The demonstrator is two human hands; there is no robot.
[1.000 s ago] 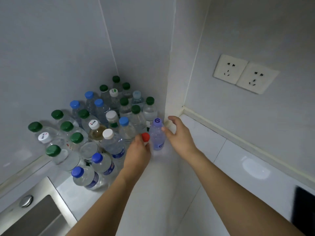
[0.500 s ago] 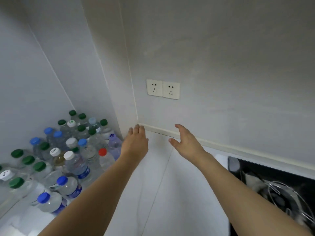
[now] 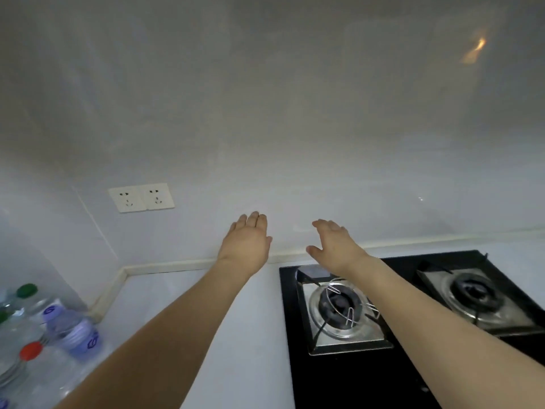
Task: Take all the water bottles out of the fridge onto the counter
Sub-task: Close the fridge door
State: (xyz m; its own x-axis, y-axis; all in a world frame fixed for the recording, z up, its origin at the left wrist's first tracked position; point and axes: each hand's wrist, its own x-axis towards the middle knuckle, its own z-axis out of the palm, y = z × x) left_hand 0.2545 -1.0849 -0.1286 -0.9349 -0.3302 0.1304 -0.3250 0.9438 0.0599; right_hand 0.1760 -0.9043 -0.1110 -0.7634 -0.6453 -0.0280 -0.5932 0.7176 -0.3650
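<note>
Left hand and right hand: fingers extended, holding nothing. Water bottles at near left, blurred and cut off by the frame edge.

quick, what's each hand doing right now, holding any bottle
Left hand: open, fingers straight, holding nothing, raised in front of the white wall.
Right hand: open, fingers relaxed, holding nothing, above the back edge of the black gas stove.
</note>
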